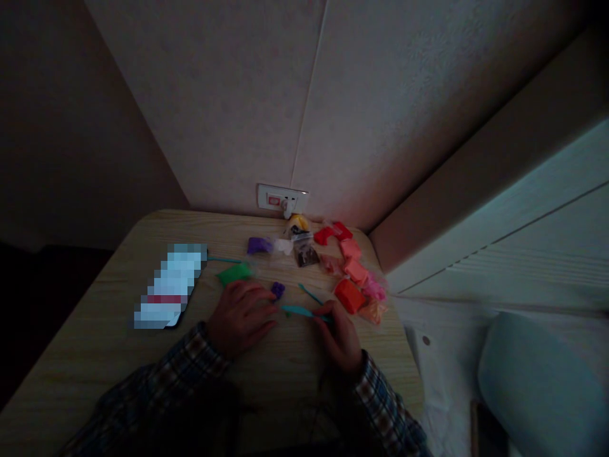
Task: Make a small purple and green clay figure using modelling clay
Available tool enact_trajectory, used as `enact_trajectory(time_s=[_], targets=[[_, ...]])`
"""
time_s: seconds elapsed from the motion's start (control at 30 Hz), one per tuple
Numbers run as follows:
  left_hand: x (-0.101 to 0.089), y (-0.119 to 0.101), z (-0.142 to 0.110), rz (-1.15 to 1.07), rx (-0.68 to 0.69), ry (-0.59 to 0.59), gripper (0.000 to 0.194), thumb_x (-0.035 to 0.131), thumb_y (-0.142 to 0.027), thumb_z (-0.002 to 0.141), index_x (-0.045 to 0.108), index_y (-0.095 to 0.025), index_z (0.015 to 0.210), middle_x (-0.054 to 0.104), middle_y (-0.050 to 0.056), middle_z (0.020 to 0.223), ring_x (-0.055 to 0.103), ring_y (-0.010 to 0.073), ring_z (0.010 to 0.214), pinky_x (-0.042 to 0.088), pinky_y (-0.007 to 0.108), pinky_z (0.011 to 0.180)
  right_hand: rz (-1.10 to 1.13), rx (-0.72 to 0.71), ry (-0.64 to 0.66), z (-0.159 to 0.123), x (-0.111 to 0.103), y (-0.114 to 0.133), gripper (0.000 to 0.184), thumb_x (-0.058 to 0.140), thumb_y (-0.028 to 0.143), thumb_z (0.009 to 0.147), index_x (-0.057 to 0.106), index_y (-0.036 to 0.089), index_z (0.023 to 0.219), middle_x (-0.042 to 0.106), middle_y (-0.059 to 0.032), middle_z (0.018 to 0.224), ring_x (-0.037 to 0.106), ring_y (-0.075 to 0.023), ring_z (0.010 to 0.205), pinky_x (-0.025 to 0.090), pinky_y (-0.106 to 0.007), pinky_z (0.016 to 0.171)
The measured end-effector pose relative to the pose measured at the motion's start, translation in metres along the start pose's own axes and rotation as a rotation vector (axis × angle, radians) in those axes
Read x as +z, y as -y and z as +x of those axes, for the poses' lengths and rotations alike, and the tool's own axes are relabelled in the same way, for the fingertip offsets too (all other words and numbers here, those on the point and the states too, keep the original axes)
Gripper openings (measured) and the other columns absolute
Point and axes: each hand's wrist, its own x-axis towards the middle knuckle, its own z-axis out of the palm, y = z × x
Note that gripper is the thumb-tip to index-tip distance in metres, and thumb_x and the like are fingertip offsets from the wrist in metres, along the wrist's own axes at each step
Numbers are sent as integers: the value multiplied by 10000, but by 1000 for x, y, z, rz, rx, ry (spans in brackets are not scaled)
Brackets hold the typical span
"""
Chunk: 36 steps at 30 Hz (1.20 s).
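My left hand (242, 314) lies palm down on the wooden table (118, 355), fingers stretched toward a small purple clay lump (278, 290); a green clay packet (234, 273) sits just beyond its knuckles. My right hand (341, 336) is closed on the handle end of a teal plastic modelling tool (299, 310), whose tip points left toward the left fingertips. A second teal tool (309, 292) lies a little farther back. Both sleeves are plaid.
Packets of clay lie at the back right: purple (259, 245), white (284, 246), yellow (298, 223), brown (307, 255), red (333, 233), orange (349, 295), pink (375, 290). A blurred phone (171, 285) lies left. A wall socket (281, 198) is behind. A chair (537, 381) stands right.
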Motion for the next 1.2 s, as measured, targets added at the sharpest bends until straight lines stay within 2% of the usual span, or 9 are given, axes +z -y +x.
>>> enact_trajectory(time_s=[0.17,0.3,0.7,1.0,1.2], targets=[[1,-4,-4,3,30,82,243,580,-276,825,648,-246,1056,643,79,1137,504,266,1086,346,497,957,-93,-77,41,1,4,-2,47,464,195,868,509,211,867,578,-47,790,534,-211,747,415,-346,678],[3,-4,-5,8,34,122,247,573,-274,829,650,-263,1063,630,79,1173,502,274,1111,317,522,974,-202,-106,65,-1,8,3,74,448,150,858,493,210,859,571,-46,788,517,-218,758,378,-353,682],[7,-3,-7,16,62,161,234,556,-268,852,652,-248,1065,624,85,1173,506,284,1119,282,552,993,-264,-99,100,1,8,6,93,477,123,824,527,195,856,576,-50,850,521,-214,832,367,-337,719],[12,-3,-5,108,116,137,240,548,-304,845,650,-232,1051,641,88,1122,517,284,1101,281,557,989,-395,-95,43,-1,8,7,93,544,175,848,585,200,768,577,-44,813,480,-215,809,353,-349,724],[7,-12,3,121,105,180,225,546,-300,846,649,-197,1018,654,84,1102,506,273,1132,292,535,988,-337,-25,36,0,8,9,64,583,170,819,620,205,781,572,-31,824,489,-210,829,351,-352,753]])
